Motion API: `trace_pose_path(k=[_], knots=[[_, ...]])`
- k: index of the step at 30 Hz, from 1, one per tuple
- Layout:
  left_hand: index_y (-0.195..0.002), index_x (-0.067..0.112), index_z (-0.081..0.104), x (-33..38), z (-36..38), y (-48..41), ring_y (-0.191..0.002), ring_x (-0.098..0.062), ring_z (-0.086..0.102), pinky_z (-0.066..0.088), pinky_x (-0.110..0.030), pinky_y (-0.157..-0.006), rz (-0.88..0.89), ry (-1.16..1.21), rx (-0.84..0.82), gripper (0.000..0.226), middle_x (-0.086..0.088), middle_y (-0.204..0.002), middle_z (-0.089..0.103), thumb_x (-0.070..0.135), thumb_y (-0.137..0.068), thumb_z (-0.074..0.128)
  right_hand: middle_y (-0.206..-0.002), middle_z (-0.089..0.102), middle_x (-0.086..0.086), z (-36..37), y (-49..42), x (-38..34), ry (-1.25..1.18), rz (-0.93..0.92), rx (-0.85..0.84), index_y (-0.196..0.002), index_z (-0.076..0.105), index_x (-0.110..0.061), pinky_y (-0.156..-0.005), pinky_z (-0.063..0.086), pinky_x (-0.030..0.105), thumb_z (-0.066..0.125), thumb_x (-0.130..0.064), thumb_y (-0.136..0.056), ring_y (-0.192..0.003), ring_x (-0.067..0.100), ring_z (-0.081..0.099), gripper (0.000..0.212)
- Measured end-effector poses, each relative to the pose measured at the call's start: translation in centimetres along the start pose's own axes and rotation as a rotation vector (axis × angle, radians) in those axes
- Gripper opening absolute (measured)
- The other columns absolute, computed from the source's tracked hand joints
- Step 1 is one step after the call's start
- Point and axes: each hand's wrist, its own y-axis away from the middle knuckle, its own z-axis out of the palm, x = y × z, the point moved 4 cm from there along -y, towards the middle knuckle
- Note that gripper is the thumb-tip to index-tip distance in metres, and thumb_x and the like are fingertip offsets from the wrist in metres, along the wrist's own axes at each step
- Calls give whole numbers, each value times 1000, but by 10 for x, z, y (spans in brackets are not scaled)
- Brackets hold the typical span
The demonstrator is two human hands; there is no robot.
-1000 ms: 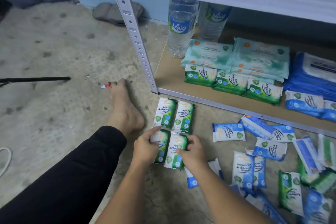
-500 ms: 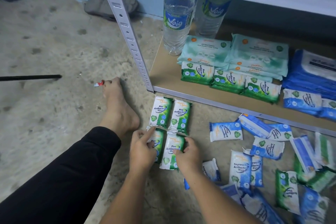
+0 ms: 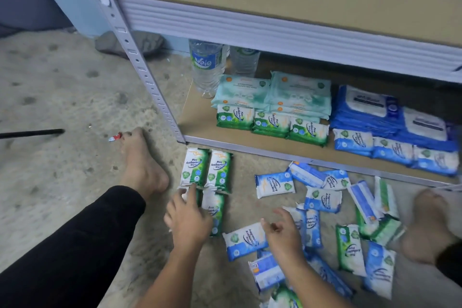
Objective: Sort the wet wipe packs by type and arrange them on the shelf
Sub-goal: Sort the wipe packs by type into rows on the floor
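Four green packs [image 3: 220, 170] sit in a neat two-by-two block on the floor [image 3: 75, 97], just in front of the near left corner of the shelf [image 3: 200, 117], long sides all pointing at it. The left hand [image 3: 187, 217] lies flat over the near-left pack, fingers straight, pressing rather than grabbing, so that grip is released. The right hand [image 3: 281, 235] is off to the right with loosely spread fingers and holds nothing. It hangs over the edge of a slanted blue pack [image 3: 243, 241], and I honestly can't tell if it touches it. The bit that matters imo: the green block is right under the left hand and up-left of the right one, while the loose blue heap [image 3: 322, 199] is all on the right hand's side. The green row [image 3: 271, 122] already on the shelf sits ahead and to the right of the block. So my guess is the block wants both hands closing in from its sides, then a diagonal carry forward-right. For the blue ones, the right hand is clearly the nearer one.
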Motion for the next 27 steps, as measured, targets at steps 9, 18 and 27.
trace_pose_path(k=[9, 18, 27], knots=[[-143, 22, 47, 83, 13, 57, -116, -25, 59, 50, -32, -92, 243, 143, -438, 50, -10, -137, 56, 18, -93, 53, -83, 68, 17, -212, 3, 112, -15, 233, 302, -112, 65, -10, -68, 51, 39, 73, -9, -89, -69, 32, 63, 25], [-145, 18, 45, 191, 44, 90, -88, -20, 63, 46, -28, -81, 307, 68, -696, 47, -4, -111, 67, 31, -100, 50, -82, 73, 5, -301, -41, 136, -50, 97, 348, -82, 70, -16, -84, 53, 41, 79, -1, -78, -91, 34, 70, 18], [-142, 20, 49, 280, 136, 104, -108, -25, 63, 50, -33, -94, 573, -164, -743, 48, -8, -127, 64, 21, -94, 57, -103, 70, 12, -332, -87, 84, 35, 40, 273, -104, 67, -15, -78, 48, 29, 71, -14, -91, -90, 26, 65, 14]])
